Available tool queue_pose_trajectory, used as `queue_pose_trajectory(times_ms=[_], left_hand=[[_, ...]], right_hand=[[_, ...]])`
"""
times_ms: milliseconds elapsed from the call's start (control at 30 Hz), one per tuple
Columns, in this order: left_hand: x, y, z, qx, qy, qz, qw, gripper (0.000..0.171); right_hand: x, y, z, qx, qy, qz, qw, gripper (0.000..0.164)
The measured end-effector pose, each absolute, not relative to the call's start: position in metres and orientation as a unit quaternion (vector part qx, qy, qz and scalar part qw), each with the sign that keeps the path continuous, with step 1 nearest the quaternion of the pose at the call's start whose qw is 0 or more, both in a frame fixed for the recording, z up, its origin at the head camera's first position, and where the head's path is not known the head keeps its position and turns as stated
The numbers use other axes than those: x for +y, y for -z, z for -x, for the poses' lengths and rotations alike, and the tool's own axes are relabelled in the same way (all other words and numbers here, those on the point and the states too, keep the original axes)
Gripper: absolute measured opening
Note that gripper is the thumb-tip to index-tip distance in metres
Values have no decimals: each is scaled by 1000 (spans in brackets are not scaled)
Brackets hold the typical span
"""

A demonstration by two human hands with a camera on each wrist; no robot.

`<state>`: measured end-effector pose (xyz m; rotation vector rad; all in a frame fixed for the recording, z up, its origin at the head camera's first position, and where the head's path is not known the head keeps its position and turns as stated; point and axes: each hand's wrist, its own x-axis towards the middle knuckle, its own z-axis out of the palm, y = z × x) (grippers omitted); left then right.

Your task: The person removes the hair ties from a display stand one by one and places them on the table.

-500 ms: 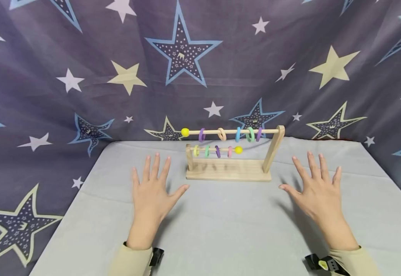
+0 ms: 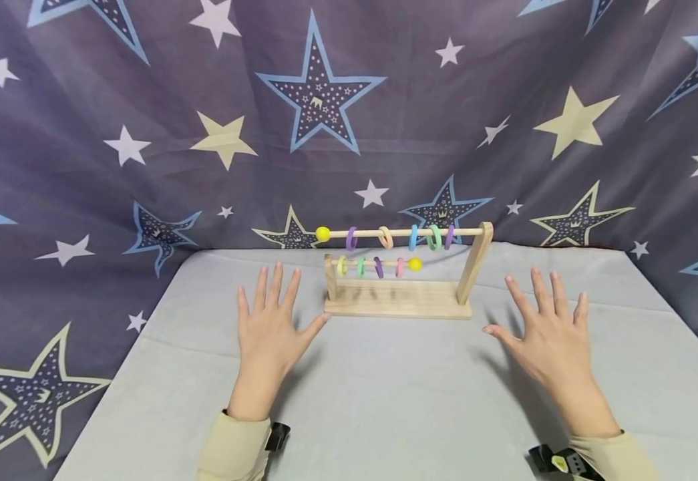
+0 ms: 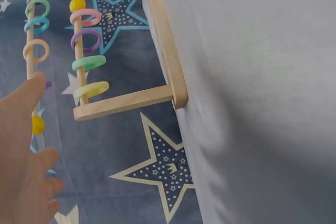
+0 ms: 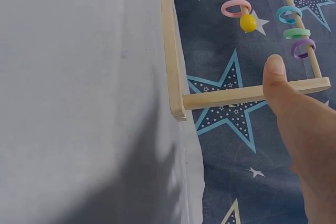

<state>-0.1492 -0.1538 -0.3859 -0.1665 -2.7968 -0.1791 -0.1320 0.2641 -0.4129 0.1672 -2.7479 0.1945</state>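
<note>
A wooden ring rack point(image 2: 397, 308) stands on the cloth-covered table, with two horizontal rods at different heights. Purple, peach, blue and green rings hang on the upper rod point(image 2: 397, 232), tipped by a yellow ball point(image 2: 322, 234). The lower rod carries a yellow, a green, a purple and a pink ring point(image 2: 399, 268), ending in another yellow ball point(image 2: 415, 264). My left hand point(image 2: 266, 341) is left of the rack, fingers spread, its thumb tip close to the base's left corner. To the rack's right, my right hand point(image 2: 553, 344) has its fingers spread too. Both hands hold nothing.
A pale grey cloth point(image 2: 385, 394) covers the table. Behind it hangs a dark curtain point(image 2: 409, 153) printed with stars. Each wrist wears a black strap device, the left one point(image 2: 278, 437) and the right one point(image 2: 565, 461), beside beige sleeves.
My left hand has shifted slightly right and forward, its thumb nearer the rack's base. The right hand is almost where it was, and the head view has tilted a little. The rings keep their places.
</note>
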Motion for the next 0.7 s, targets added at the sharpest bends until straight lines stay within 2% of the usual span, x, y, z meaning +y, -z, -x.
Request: queue_pose_trajectory(times_ms=[400, 700], left_hand=[[-143, 388, 173, -983, 82, 71, 147, 89], [-144, 391, 193, -979, 91, 95, 155, 89]], right_hand=[[263, 409, 134, -978, -64, -61, 189, 89], [264, 413, 133, -976, -71, -69, 192, 90]])
